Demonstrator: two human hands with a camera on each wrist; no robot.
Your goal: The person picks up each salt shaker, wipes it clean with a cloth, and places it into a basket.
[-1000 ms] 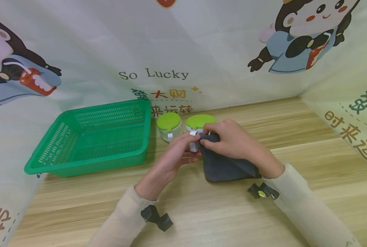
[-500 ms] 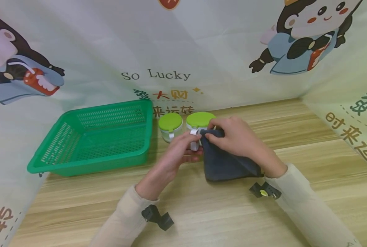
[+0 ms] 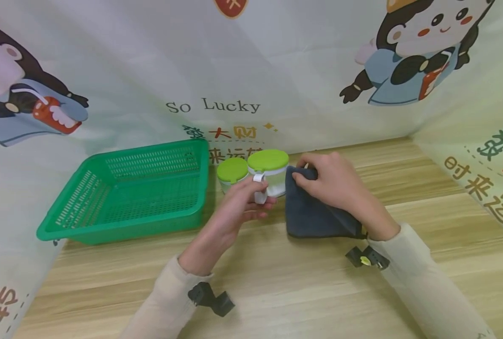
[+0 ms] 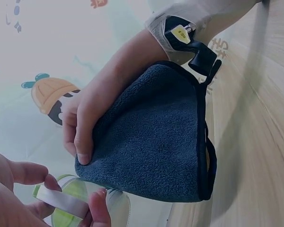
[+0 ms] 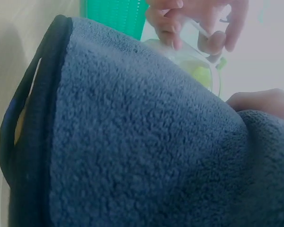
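Observation:
My left hand (image 3: 234,207) grips the white handle (image 4: 64,201) of a clear jar with a bright green lid (image 3: 269,160). The jar leans a little and overlaps a second green-lidded jar (image 3: 233,170) in the head view. To the right, my right hand (image 3: 338,181) pinches the upper edge of a folded dark blue-grey towel (image 3: 315,212) between thumb and fingers. The towel hangs down beside the jar, a small gap between them. Its fleecy face (image 5: 132,132) and dark bound edge fill most of the right wrist view.
A green plastic basket (image 3: 141,229) with slotted sides stands on the left of the wood-grain table (image 3: 276,292). Behind everything hangs a white printed cloth (image 3: 285,94) with cartoon figures and lettering, which also closes off both sides.
The left hand has moved the jar slightly left and up, over the second jar's side. The right hand has drawn the towel right, away from the jar, uncovering more of its clear wall.

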